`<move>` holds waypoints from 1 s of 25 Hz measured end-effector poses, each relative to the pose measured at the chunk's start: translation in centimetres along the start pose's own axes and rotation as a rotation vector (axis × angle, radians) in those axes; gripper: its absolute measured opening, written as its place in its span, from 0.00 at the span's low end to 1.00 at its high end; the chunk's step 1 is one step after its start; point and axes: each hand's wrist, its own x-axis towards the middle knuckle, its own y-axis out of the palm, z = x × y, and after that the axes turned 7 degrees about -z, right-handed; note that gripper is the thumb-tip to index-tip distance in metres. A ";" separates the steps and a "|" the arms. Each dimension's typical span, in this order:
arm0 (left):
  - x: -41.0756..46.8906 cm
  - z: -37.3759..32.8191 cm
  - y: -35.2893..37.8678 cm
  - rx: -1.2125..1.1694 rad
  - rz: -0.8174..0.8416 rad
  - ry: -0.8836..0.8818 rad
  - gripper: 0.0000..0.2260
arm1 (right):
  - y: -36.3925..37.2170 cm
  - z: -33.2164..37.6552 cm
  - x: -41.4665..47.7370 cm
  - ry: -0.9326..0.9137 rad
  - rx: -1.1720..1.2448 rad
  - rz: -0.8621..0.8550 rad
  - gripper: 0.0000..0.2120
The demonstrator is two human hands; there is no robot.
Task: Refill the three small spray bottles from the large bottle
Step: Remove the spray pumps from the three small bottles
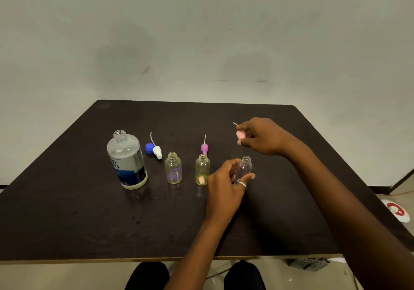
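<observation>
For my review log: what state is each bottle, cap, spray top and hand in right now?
large bottle: upright, uncapped.
blue cap: off, on the table.
white spray top: off, on the table.
left small bottle: upright, open.
middle small bottle: upright, open.
purple spray top: off, on the table.
clear small bottle: upright, open.
pink spray top: off, held.
left hand: holds the clear small bottle.
right hand: pinches the pink spray top.

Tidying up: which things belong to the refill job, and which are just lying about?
Job: large bottle, blue cap, left small bottle, middle small bottle, right small bottle, white spray head, purple spray head, pink spray head.
Lying about: red-and-white disc, grey object.
</observation>
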 end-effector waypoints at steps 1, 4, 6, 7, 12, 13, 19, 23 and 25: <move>0.0 0.0 0.0 -0.016 0.003 -0.004 0.21 | 0.9 -0.4 0.5 0.011 -0.001 0.001 0.17; 0.1 0.3 0.1 -0.059 0.021 -0.020 0.21 | 3.8 -1.6 2.0 0.032 0.024 -0.001 0.18; 0.1 0.4 0.1 -0.058 0.023 -0.016 0.21 | 5.5 -2.3 2.6 0.032 0.034 0.015 0.19; 0.1 0.4 0.1 -0.062 0.022 -0.014 0.21 | 6.3 -2.6 2.8 0.026 0.035 0.023 0.20; 0.1 0.4 0.0 -0.072 0.024 0.011 0.20 | 8.3 -4.1 3.0 0.002 0.066 -0.006 0.20; 0.1 0.4 0.0 -0.070 0.025 0.020 0.20 | 8.5 -4.3 2.9 -0.002 0.068 -0.016 0.21; 0.0 0.1 -0.1 -0.072 0.033 0.058 0.18 | 9.0 -4.7 2.7 0.008 0.106 -0.038 0.30; -0.1 -0.2 -0.2 -0.077 0.038 0.063 0.18 | 9.2 -4.8 1.9 0.027 0.144 -0.082 0.28; -0.1 -0.4 -0.4 -0.080 0.041 0.061 0.19 | 9.3 -4.8 1.4 0.003 0.164 -0.112 0.25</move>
